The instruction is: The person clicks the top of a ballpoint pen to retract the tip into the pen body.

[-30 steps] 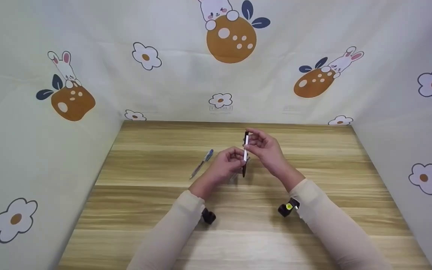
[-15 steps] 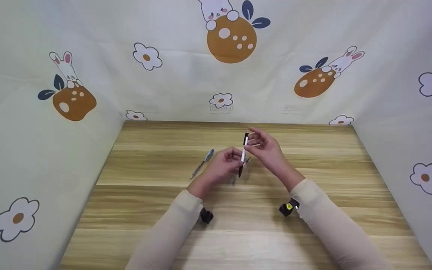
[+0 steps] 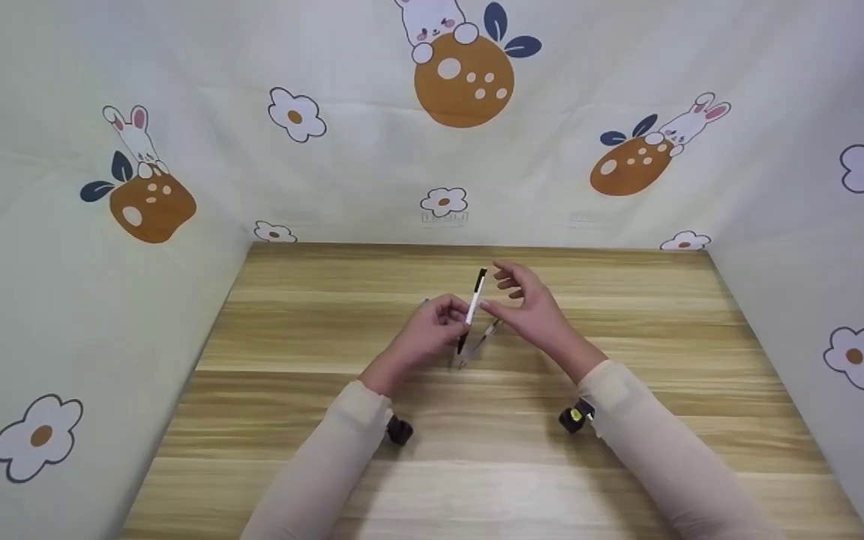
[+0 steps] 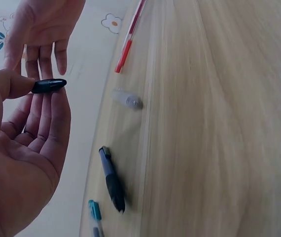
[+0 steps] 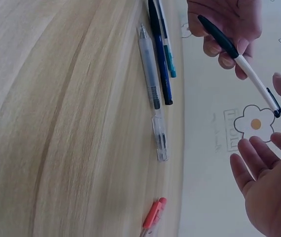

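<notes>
My left hand (image 3: 428,330) pinches a white ballpoint pen (image 3: 475,300) with black ends, near its lower black tip. In the left wrist view the thumb and forefinger hold that dark tip (image 4: 52,85). The pen stands tilted, its clip end up and leaning right in the head view. My right hand (image 3: 537,311) is beside the upper half, fingers spread and loosely bent, thumb close to the barrel. The right wrist view shows the pen's clip end near the right thumb, with nothing in the right palm. A clear pen (image 3: 486,335) lies on the table between the hands.
On the wooden table (image 3: 477,480) lie a red pen (image 4: 125,54), a dark blue pen (image 4: 111,177) with a black grip and a teal-capped pen (image 4: 95,211). A light cloth with rabbits and flowers (image 3: 357,165) walls the table at the back and sides.
My left hand has drawn leftward with the pen, which now tilts more. The right fingers have come away from the pen. More of the clear pen shows, and the bluish pen is mostly covered.
</notes>
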`<action>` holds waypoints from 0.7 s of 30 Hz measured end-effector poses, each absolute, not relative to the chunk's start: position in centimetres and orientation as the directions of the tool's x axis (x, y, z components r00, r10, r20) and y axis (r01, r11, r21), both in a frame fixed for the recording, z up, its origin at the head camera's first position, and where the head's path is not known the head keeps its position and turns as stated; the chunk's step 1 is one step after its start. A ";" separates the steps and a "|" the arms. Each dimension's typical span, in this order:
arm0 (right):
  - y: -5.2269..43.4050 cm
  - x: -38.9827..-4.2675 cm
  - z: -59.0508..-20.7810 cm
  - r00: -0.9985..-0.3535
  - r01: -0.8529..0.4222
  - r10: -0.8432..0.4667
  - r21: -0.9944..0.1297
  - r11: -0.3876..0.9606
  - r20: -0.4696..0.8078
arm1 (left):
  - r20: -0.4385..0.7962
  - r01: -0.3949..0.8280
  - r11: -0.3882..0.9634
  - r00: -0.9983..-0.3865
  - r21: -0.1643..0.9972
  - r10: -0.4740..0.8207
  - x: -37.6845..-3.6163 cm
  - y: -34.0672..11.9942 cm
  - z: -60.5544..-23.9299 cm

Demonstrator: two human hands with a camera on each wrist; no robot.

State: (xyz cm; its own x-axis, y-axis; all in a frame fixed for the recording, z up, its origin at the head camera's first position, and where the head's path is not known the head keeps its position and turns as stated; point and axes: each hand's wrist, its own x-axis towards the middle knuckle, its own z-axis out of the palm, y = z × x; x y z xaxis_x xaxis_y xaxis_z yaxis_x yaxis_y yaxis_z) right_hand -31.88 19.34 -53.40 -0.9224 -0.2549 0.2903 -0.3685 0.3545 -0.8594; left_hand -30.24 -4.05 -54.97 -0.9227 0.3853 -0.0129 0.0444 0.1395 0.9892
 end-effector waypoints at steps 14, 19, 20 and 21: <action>18.5 -32.4 -54.2 -0.902 -0.415 -0.307 -0.808 0.419 0.304 | 0.023 0.108 0.250 -0.947 0.962 0.322 -30.7 -7.5 -55.3; 17.9 -32.7 -54.4 -0.910 -0.392 -0.305 -0.820 0.417 0.280 | 0.033 0.131 0.313 -0.954 0.941 0.298 -31.0 -8.8 -55.4; 17.8 -32.7 -54.4 -0.912 -0.388 -0.305 -0.822 0.418 0.275 | 0.034 0.132 0.318 -0.955 0.939 0.295 -31.0 -9.0 -55.4; 17.6 -32.7 -54.4 -0.913 -0.383 -0.307 -0.822 0.422 0.268 | 0.036 0.134 0.326 -0.956 0.936 0.291 -31.0 -9.3 -55.3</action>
